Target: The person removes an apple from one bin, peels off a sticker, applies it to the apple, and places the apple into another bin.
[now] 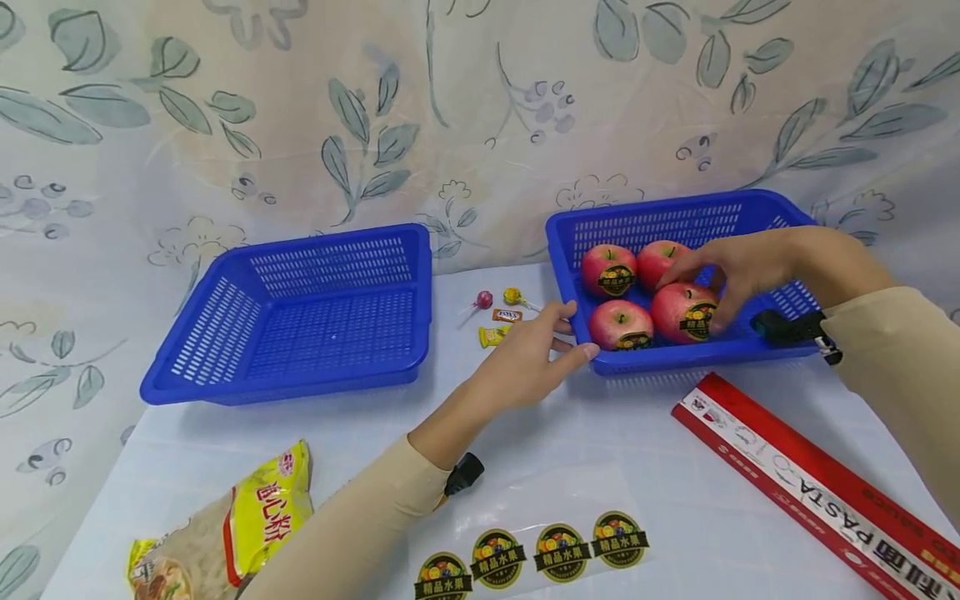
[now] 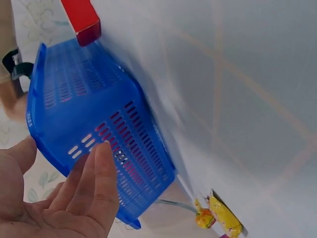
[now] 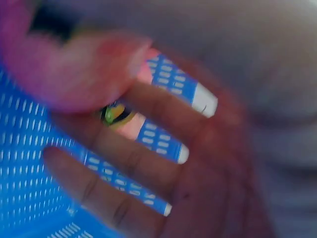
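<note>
In the head view my right hand (image 1: 738, 271) reaches into the right blue basket (image 1: 675, 358) and grips a red apple (image 1: 667, 308) with a round black-and-gold sticker. Up close in the right wrist view, that apple (image 3: 74, 74) lies against the fingers, blurred. Beside it in the basket sit an apple (image 1: 621, 325) at front left, another (image 1: 606, 265) behind that, and one (image 1: 658, 257) at the back, partly covered by the hand. My left hand (image 1: 525, 354) holds the basket's front left corner, thumb at the rim and fingers along the outer wall (image 2: 99, 114).
A second blue basket (image 1: 330, 325) stands at left with nothing inside. Between the baskets lie lollipops (image 1: 483, 299) and small wrapped candies (image 1: 493, 336). Nearer are a yellow food bag (image 1: 262, 508), a sticker sheet (image 1: 562, 552) and a long red pasta box (image 1: 810, 483).
</note>
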A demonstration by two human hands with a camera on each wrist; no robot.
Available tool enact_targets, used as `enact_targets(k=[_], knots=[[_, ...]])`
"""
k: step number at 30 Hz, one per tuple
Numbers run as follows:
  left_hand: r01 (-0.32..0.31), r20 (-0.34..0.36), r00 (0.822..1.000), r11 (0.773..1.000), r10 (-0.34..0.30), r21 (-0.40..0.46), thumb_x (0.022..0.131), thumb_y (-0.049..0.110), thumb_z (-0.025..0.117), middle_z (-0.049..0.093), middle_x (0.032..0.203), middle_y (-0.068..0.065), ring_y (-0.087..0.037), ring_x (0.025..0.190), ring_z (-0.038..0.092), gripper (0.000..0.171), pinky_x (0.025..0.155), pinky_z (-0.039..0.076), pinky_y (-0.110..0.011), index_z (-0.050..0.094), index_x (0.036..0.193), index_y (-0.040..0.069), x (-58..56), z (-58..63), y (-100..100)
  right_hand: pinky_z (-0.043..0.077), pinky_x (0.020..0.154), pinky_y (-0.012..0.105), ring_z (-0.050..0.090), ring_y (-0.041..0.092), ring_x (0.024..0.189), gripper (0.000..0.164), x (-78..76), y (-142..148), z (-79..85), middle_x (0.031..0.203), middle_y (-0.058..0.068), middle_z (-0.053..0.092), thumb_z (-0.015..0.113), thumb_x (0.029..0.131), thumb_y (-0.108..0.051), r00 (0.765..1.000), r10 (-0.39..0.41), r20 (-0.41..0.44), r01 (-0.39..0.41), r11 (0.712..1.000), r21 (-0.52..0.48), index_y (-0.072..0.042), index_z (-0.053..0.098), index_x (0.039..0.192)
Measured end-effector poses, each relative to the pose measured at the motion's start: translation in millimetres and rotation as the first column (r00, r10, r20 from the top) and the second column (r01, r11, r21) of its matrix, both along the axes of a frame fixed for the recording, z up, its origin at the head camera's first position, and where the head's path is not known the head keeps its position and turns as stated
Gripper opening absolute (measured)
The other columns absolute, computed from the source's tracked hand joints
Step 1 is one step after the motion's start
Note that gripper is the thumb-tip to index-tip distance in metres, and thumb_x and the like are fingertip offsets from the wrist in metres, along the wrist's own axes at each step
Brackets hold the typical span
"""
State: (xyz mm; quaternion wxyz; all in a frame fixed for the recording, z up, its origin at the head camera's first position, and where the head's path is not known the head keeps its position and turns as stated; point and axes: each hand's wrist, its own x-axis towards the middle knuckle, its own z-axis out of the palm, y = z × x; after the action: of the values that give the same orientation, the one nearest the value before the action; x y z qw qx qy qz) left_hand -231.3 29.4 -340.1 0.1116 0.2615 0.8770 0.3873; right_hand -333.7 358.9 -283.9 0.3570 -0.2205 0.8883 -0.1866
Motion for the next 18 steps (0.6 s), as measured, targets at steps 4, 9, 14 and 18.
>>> enact_targets(k=[4, 9, 14, 18], knots=[[-0.005, 0.002, 1.000, 1.000, 0.005, 0.002, 0.104, 0.043, 0.059, 0.061, 0.144, -0.009, -0.016, 0.119, 0.067, 0.066, 0.097, 0.055, -0.027, 0.038, 0.154, 0.006, 0.5, -0.2, -0.8, 0.060, 0.087, 0.046, 0.059, 0.034, 0.116, 0.090, -0.9, -4.0, -1.5, 0.145, 0.025, 0.042, 0.091, 0.076, -0.013, 1.000, -0.010, 0.018, 0.009, 0.999, 0.043, -0.010, 0.044, 0.152], [-0.010, 0.006, 1.000, 1.000, 0.010, 0.002, 0.103, 0.044, 0.060, 0.063, 0.141, -0.009, -0.015, 0.118, 0.067, 0.066, 0.096, 0.056, -0.028, 0.038, 0.155, 0.008, 0.8, -0.7, 0.0, 0.059, 0.089, 0.049, 0.057, 0.035, 0.114, 0.092, 0.3, -6.8, -6.4, 0.138, 0.027, 0.044, 0.094, 0.073, -0.015, 1.000, -0.025, 0.010, 0.024, 0.994, 0.107, -0.011, 0.043, 0.150], [-0.002, 0.024, 1.000, 1.000, 0.002, -0.004, 0.103, 0.045, 0.059, 0.063, 0.141, -0.009, -0.015, 0.120, 0.067, 0.068, 0.095, 0.057, -0.029, 0.037, 0.156, 0.009, 0.5, -1.7, 1.2, 0.057, 0.091, 0.052, 0.051, 0.042, 0.116, 0.094, 1.9, -7.8, -10.5, 0.134, 0.026, 0.049, 0.095, 0.069, -0.016, 1.000, -0.014, -0.014, 0.017, 0.986, 0.167, -0.010, 0.043, 0.147], [0.006, 0.021, 1.000, 1.000, -0.006, -0.007, 0.104, 0.044, 0.059, 0.061, 0.143, -0.008, -0.017, 0.123, 0.065, 0.068, 0.098, 0.056, -0.032, 0.035, 0.157, 0.011, -1.1, -2.5, -3.8, 0.057, 0.090, 0.052, 0.053, 0.039, 0.113, 0.093, 0.6, -10.4, -9.6, 0.131, 0.027, 0.051, 0.093, 0.072, -0.015, 1.000, 0.001, 0.000, -0.001, 0.982, 0.189, -0.008, 0.041, 0.149]])
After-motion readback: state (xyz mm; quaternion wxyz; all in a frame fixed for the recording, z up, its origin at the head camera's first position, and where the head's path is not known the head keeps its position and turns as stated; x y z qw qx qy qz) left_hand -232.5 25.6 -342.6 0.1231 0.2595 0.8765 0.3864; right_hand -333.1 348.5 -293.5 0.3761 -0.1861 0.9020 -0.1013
